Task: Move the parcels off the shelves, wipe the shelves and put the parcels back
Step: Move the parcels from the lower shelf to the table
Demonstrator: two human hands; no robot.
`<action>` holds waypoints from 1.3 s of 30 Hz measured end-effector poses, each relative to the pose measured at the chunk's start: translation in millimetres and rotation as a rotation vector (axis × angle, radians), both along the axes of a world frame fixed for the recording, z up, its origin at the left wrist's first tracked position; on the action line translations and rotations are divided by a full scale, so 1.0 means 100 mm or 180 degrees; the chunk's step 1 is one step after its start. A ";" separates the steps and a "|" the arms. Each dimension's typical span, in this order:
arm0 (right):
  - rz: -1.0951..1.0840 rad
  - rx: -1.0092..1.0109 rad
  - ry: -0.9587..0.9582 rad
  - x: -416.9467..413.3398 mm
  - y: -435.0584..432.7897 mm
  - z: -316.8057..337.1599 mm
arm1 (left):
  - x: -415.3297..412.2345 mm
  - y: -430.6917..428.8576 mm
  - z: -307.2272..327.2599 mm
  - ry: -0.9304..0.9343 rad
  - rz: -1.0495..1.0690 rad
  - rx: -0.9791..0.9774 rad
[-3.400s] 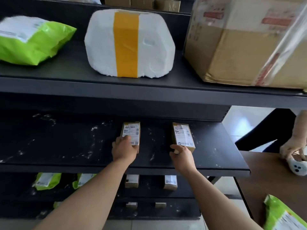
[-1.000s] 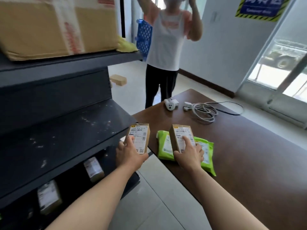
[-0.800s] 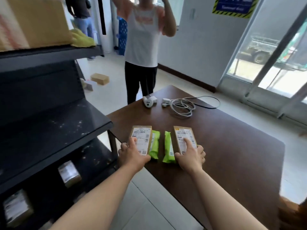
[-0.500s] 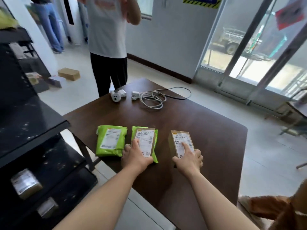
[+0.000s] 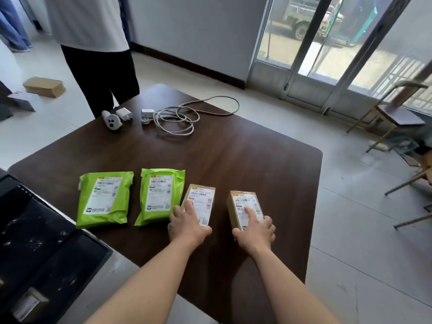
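Note:
Two small brown cardboard parcels with white labels rest on the dark brown table [image 5: 245,160]. My left hand [image 5: 188,224] grips the left small box [image 5: 203,197] by its near end. My right hand [image 5: 254,228] grips the right small box [image 5: 243,202], its index finger lying on the label. Left of them lie two green mailer bags, one [image 5: 104,199] further left and one [image 5: 160,195] beside the left box. The black shelf unit [image 5: 35,232], dusty with white specks, stands at the lower left with a small parcel [image 5: 29,302] on a low shelf.
At the table's far side lie a white handheld scanner [image 5: 111,119], two white plugs and a coiled cable [image 5: 177,116]. A person in a white top and black trousers [image 5: 102,64] stands behind the table. A cardboard box [image 5: 44,86] lies on the floor; a chair [image 5: 395,115] stands right.
Both hands lifted the two small boxes off the dusty shelf, swung right to the table, and brought them down onto it, to the right of the green bags.

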State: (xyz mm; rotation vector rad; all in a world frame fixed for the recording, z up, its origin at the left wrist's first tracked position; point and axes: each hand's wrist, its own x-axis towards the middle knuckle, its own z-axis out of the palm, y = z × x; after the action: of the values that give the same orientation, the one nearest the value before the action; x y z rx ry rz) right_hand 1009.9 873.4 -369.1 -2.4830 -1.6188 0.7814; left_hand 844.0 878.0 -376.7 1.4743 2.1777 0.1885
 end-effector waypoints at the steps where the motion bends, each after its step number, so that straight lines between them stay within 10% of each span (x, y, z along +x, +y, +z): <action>1: -0.0011 -0.0023 -0.0004 0.01 0.02 -0.04 | 0.01 0.02 -0.04 0.0028 -0.0010 -0.0036; 19: 0.0013 -0.0005 0.0208 -0.04 0.10 -0.17 | -0.07 0.08 -0.20 -0.0148 -0.0070 -0.0388; 39: 0.1613 0.1185 0.1165 -1.65 0.23 0.95 | -1.44 -0.48 0.93 -0.1209 0.1263 0.1605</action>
State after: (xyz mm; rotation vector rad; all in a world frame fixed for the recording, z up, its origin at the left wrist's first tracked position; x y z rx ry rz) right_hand 844.8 896.3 -274.2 -1.5901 -2.0343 0.8218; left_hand 699.7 830.4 -283.9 1.0925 2.1585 1.1264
